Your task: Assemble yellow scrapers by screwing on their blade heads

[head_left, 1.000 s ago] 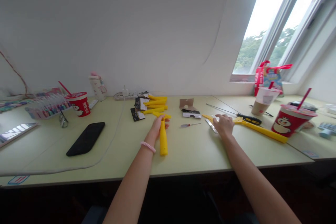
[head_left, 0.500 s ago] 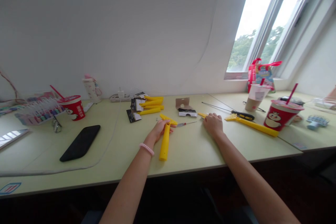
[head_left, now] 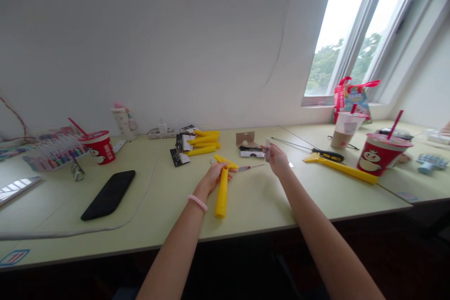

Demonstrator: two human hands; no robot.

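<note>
- At the left, a red paper cup carries a white cartoon figure and white lettering, too small for me to read.
- Left of centre, black-and-white cardboard tags; their print is illegible from here.
- The left hand is wrapped around the neck of a yellow plastic T-shaped scraper, handle toward the tabletop's near edge; I'd keep that grip firm and steady.
- The right hand pinches a thin flat greyish piece upright; gripping its faces, clear of the edges, seems wisest.
- Farther right, another red cup shows a crowned snowman.
</note>
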